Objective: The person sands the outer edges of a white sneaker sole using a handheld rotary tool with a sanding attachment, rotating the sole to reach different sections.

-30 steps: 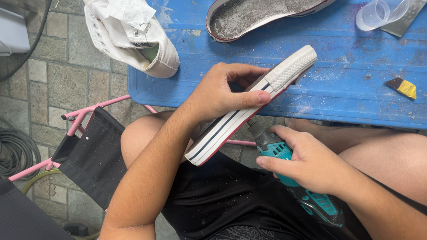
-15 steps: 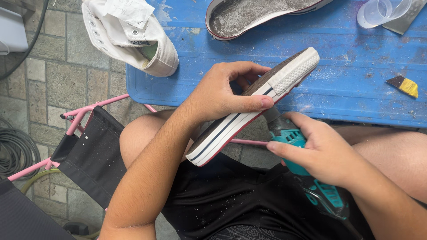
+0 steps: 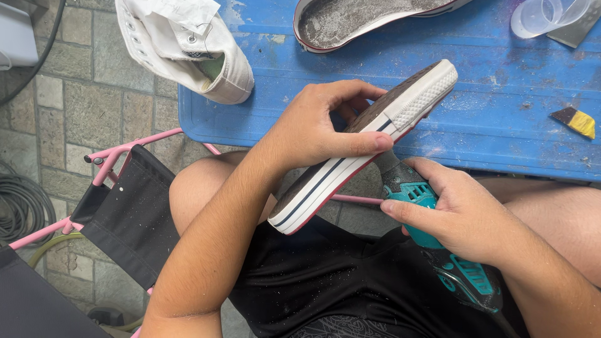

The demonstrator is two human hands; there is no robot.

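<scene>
Sole [image 3: 350,163], white-walled with dark and red stripes, sits tilted over my lap at the blue table [image 3: 476,119] edge. My right hand [image 3: 463,213] has its fingers clamped on a teal rotary tool [image 3: 432,244] beneath it; my left hand [image 3: 319,128] fingers grip the sole. Farther off lie 1 white canvas shoe [image 3: 188,50] and 1 second sole [image 3: 357,22].

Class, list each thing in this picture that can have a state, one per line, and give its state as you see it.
Left hand: gripping the shoe sole.
Shoe sole: detached, held tilted above the lap.
Right hand: closed around the rotary tool.
Rotary tool: held, its tip under the sole's edge; running or not, cannot tell.
Second sole: lying on the blue table, dusty.
White sneaker upper: sole-less, overhanging the table edge.
Clear cup: tipped over.
</scene>
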